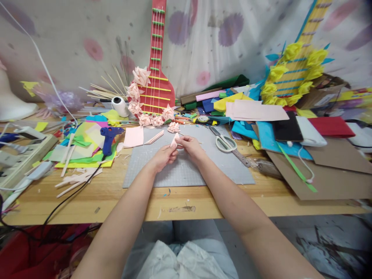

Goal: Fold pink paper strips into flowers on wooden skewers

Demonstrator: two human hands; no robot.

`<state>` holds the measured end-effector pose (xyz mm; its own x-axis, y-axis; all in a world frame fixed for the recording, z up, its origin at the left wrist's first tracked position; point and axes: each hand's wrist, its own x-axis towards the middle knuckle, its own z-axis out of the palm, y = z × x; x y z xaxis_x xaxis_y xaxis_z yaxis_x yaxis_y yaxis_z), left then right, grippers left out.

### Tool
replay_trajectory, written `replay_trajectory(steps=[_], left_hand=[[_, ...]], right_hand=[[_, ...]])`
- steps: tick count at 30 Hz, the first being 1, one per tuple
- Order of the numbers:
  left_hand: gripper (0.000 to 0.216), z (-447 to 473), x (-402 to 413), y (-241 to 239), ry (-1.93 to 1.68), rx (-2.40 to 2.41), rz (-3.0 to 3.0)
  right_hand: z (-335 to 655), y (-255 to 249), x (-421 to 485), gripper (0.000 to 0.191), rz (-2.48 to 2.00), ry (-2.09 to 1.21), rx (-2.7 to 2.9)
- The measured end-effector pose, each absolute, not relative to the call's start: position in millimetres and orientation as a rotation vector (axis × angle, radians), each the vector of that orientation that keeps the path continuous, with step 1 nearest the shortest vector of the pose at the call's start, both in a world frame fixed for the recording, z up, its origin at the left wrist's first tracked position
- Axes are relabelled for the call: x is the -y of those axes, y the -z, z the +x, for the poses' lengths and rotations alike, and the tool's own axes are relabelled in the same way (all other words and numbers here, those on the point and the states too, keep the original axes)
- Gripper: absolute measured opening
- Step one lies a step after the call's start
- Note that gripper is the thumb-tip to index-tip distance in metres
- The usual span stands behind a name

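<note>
Over the grey cutting mat [186, 170], my left hand [164, 157] and my right hand [190, 147] meet at a small folded piece of pale pink paper [174, 140]. Both hands are closed, pinching it between the fingertips. Just beyond them sits a pink paper flower [173, 127]. To the left lie a pink paper square [133, 137] and a folded pink strip [155, 136]. Behind stands a red paper guitar-like instrument [157, 91] with pink flowers along its left and lower edge. Scissors with pale green handles [225, 143] lie right of my hands.
A blue glue gun [109, 139] rests on coloured paper at left, its cord running over the table edge. At far left is a power strip [23, 162]. Coloured paper and brown cardboard [334, 178] pile up at right, below a yellow-flowered instrument [293, 77].
</note>
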<state>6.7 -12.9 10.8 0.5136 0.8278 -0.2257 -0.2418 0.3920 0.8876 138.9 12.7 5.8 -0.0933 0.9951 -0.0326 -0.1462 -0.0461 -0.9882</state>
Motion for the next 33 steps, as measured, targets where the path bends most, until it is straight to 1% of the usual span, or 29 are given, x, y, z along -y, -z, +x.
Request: replay_trajectory(steps=[6, 11, 16, 20, 25, 33], left_hand=[[0.026, 11.7, 11.9, -6.4, -0.859, -0.756, 0.889], [0.027, 12.1, 13.5, -7.8, -0.851, -0.768, 0.926], [0.029, 11.2, 14.5, -8.2, -0.808, -0.871, 0.994], [0.03, 10.8, 13.7, -6.4, -0.821, -0.884, 1.016], [0.034, 10.8, 13.2, -4.8, -0.788, -0.887, 1.062], [0.032, 9.8, 12.3, -3.2, -0.696, -0.877, 1.113]], right_hand=[[137.9, -10.1, -5.1, 0.03, -1.105, -1.513, 1.258], [137.0, -7.4, -7.6, 0.029, -1.075, -1.448, 1.148], [137.2, -4.3, -11.9, 0.031, -1.158, -1.289, 1.09], [137.2, -4.4, -10.1, 0.036, -1.117, -1.367, 1.076], [137.3, -6.7, -6.7, 0.032, -1.059, -1.514, 1.106], [133.5, -9.5, -3.8, 0.03, -1.077, -1.433, 0.998]])
